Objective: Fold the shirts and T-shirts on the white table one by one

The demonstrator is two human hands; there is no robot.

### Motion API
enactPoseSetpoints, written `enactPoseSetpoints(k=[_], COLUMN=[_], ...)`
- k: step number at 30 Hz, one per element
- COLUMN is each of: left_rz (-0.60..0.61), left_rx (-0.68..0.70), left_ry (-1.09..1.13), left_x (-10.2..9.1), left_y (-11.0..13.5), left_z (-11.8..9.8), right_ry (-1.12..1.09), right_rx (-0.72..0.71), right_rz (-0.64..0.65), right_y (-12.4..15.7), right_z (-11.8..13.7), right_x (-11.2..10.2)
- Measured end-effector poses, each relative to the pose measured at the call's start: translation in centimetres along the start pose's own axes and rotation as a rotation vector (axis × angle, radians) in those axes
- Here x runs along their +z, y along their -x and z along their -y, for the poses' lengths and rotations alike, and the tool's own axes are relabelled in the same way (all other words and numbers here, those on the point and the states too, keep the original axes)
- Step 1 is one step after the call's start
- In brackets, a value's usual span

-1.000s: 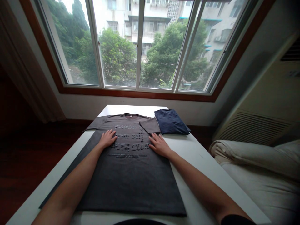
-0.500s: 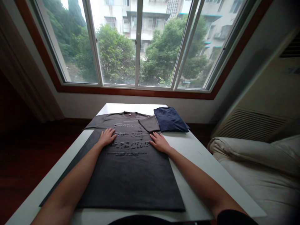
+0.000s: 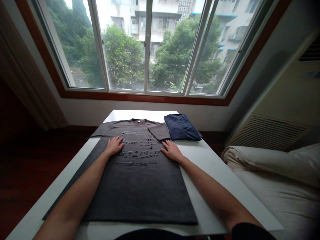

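Fingers of left hand [image 3: 113, 147] and right hand [image 3: 173, 152] lie extended on dark grey printed fabric T-shirt [image 3: 140, 196], spread flat beneath them. Its inturned sleeve [image 3: 160, 131] sits just ahead of right fingertips; folded navy cloth garment [image 3: 182, 127] beyond.

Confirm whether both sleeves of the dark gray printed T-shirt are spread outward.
No, the sleeve beside the folded navy garment is turned inward over the T-shirt.

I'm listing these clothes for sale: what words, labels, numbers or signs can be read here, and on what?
"CLUB", probably: large print, third line, on the grey T-shirt; other words unclear.
Small print below: too small to read.
Neck label: too small to read.
Marking on the beige appliance: blurred.
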State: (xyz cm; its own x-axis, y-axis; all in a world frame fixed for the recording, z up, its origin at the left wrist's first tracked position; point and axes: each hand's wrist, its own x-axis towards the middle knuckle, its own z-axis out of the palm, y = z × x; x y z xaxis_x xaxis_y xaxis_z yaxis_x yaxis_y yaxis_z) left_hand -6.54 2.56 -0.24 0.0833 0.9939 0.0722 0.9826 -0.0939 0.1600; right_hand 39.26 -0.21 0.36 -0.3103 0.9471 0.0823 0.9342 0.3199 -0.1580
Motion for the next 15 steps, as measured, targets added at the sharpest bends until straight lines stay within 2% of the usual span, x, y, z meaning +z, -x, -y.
enactPoseSetpoints(k=[15], left_rz=[0.005], left_rx=[-0.002], left_ry=[0.010], left_x=[-0.13], left_y=[0.10], left_z=[-0.13], right_ry=[-0.035], right_rx=[-0.016], right_rz=[0.016], right_y=[-0.43], right_z=[-0.93], right_x=[0.28])
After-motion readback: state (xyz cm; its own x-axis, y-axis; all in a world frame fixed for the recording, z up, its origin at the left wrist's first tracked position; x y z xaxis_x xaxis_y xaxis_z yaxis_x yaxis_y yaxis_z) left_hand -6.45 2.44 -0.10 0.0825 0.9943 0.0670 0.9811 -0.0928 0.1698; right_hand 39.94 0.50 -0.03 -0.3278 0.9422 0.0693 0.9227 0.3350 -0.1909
